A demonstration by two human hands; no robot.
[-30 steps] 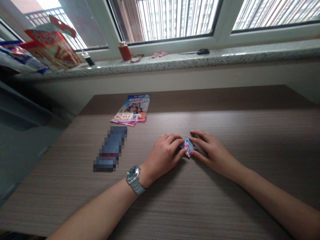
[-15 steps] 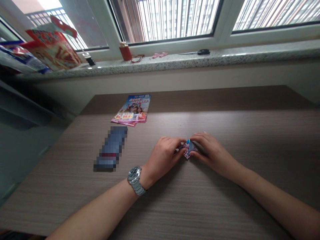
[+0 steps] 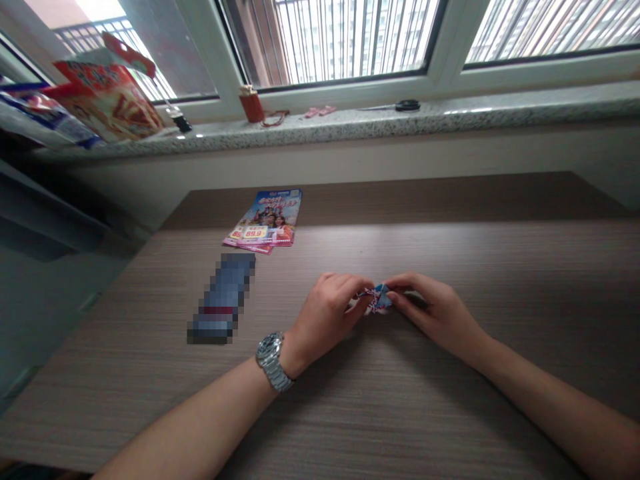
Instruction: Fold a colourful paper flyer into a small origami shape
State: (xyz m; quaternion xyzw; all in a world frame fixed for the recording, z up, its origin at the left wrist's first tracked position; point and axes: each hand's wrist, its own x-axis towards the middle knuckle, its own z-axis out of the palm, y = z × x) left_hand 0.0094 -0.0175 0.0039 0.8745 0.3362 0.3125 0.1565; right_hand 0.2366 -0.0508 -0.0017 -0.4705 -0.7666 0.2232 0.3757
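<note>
A small folded piece of printed paper [image 3: 377, 299], patterned in blue, white and red, is held between my two hands just above the wooden table [image 3: 320, 427]. My left hand [image 3: 330, 310], with a silver watch [image 3: 273, 360] at its wrist, pinches the left side of the paper between thumb and fingers. From the other side, the thumb and index finger of my right hand [image 3: 434, 305] close on its right corner. My fingertips cover parts of the paper, so its full shape is hidden.
Printed flyers [image 3: 270, 217] lie stacked at the table's back left, with a blurred-out dark rectangular object [image 3: 223, 297] nearer me. On the stone windowsill [image 3: 465, 120] are scissors [image 3: 407, 105], a red lighter-like item [image 3: 251, 105], pink pieces [image 3: 320, 111] and snack bags [image 3: 107, 100].
My right thumb and index finger have shifted slightly right and drawn together on the paper's right corner. The paper now looks flatter and wider. My left hand stays in place.
</note>
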